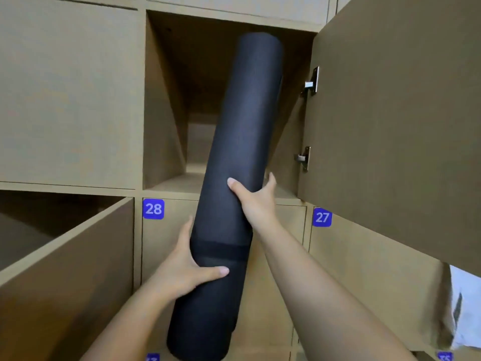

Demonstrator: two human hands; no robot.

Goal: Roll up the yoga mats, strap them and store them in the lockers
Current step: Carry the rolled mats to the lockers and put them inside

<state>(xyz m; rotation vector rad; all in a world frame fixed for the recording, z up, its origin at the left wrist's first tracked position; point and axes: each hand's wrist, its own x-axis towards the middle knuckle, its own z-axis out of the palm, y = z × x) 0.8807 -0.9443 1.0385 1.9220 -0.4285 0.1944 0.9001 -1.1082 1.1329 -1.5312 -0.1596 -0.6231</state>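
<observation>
Tan wooden lockers fill our view, and we hold the rolled black yoga mat, a strap around its lower part, tilted with its top end before the open compartment. Our left hand grips near the strap, our right hand wraps higher up, beside the open door; labels 28 and 27 sit below.

Both hands curled, arms outstretched

one rolled mat, two hands, two open lockers
</observation>
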